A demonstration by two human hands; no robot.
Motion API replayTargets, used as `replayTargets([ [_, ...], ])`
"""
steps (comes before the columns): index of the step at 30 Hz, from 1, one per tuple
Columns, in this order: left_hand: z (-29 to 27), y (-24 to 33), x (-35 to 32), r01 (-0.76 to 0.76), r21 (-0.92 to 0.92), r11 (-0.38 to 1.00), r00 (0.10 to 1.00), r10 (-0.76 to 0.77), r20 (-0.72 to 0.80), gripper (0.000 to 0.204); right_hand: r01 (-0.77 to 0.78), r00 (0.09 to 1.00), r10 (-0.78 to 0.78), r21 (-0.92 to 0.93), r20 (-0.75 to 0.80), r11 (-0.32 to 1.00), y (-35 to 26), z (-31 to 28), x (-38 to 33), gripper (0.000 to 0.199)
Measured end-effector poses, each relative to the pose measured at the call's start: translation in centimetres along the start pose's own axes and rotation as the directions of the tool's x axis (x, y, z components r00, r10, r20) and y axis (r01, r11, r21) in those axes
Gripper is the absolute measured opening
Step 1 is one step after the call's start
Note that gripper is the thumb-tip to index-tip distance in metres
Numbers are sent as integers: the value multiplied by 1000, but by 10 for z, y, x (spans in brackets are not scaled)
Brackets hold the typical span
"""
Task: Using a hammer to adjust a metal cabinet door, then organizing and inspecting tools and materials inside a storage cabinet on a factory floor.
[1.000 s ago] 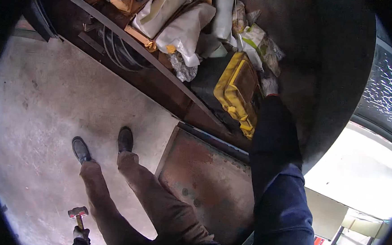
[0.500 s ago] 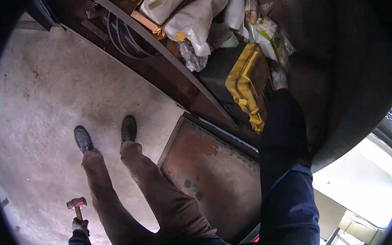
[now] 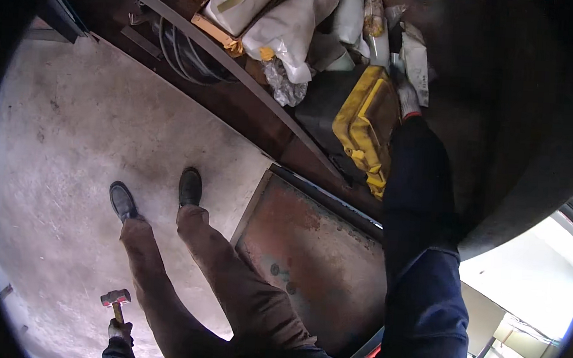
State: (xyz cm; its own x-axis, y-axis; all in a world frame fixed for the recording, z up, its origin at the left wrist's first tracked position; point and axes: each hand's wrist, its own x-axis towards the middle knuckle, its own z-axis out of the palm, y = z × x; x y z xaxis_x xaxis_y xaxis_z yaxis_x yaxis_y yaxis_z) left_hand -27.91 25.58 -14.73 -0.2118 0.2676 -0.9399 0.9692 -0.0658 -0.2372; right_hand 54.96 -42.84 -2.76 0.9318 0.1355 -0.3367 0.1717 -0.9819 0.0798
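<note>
White packet [image 3: 417,62] — right hand [image 3: 407,100] seemingly touching it; left hand [image 3: 120,330] grips hammer [image 3: 116,299].

Right arm [image 3: 425,273] in dark sleeve, stretched upward from lower edge; right hand [image 3: 407,98] pale-gloved, red at wrist [image 3: 412,114], fingers partly hidden. Left hand [image 3: 120,330] low at left, gloved, fingers curled; left forearm [image 3: 120,352] dark-sleeved, cropped below.
</note>
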Motion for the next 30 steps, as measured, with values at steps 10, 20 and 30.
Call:
replayTargets([
  [10, -5, -3, -16, 31, -88, 996, 998, -36, -59, 28, 69, 995, -16, 554, -99, 830, -72, -3, 13, 49],
  [20, 2, -18, 0, 48, -8, 999, 998, -49, -46, 28, 52, 977, -72, -103, -202, 993, -185, -37, 62, 58],
  [30, 6, 0, -10, 43, -95, 995, 999, -44, -4, 26, 346, 905, -416, -423, -83, 837, -137, -30, 95, 54],
])
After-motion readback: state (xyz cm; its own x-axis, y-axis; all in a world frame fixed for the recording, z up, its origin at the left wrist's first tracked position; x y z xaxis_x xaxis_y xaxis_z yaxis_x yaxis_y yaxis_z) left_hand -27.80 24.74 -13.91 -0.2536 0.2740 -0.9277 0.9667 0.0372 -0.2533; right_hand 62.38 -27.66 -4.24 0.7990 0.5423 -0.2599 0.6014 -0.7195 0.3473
